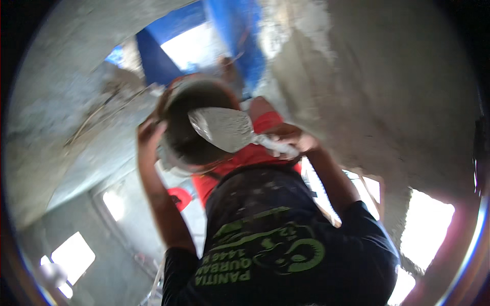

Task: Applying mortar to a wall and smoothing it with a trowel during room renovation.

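Observation:
My left hand [150, 133] grips the left side of the rim of a round bucket [190, 97], which is tilted so that its dark inside shows. Its contents are too dim to make out. Closed round a pale, smeared handle, my right hand [292, 137] holds a trowel [224, 128]. The trowel's broad blade is coated with wet grey mortar and lies over the bucket's mouth, pointing left. Whether the blade touches the bucket cannot be told.
A rough grey plastered wall [377, 97] rises on the right. Blue sheeting [237, 35] hangs round a bright opening at the top. A red round object [179, 199] is below my left forearm. Bright openings [427, 229] show at lower right. The picture is partly blurred.

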Tool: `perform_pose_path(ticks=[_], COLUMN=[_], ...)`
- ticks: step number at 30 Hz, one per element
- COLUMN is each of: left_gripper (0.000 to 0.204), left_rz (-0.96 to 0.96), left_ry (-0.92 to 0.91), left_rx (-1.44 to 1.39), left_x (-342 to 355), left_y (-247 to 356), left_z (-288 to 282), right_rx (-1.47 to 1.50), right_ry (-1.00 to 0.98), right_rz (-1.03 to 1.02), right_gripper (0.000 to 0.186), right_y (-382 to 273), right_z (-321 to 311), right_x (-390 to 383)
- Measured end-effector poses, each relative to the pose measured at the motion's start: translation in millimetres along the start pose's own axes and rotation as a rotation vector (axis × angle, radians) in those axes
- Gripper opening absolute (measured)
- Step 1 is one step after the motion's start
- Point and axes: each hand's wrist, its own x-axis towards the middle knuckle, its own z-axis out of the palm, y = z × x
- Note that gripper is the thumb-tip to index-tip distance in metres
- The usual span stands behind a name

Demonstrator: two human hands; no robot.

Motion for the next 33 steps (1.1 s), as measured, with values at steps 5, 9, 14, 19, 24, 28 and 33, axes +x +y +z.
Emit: perform_pose_path(ticks=[5,9,14,19,24,28,33], left_gripper=[0.042,0.045,0.049,0.048,0.042,0.047,0.048], left_rz=[-0.002,-0.021,0.000,0.005,-0.055,-0.026,-0.006], left_ry=[-0.109,-0.029,-0.129,-0.139,-0.037,0.013,-0.006], left_rx=[0.006,-0.036,0.034,0.041,0.089,0.061,0.020], left_x=[10,13,15,12,5,8,5], left_y=[-3,-9,-4,-4,8,-21,-23], left_z=[-10,-4,5,8,2,-17,-9], right_rx=[0.113,-0.236,-1.526,-1.589,-1.448,-1.405,-1.537], right_ry=[0.286,0.828,1.366,1.509,1.719,1.698,1.567], right_rz=[-0.500,-0.606,-0.528,-0.148,0.093,0.125,-0.506], right_gripper=[0.059,0.050,0.058,0.064,0.070,0.069,0.062], right_y=[1,0,-6,-5,-12,52,50], right_z=[15,-23,-62,-105,-109,-108,-103], right_x=[-63,-95,-91,-70,-53,-63,-74])
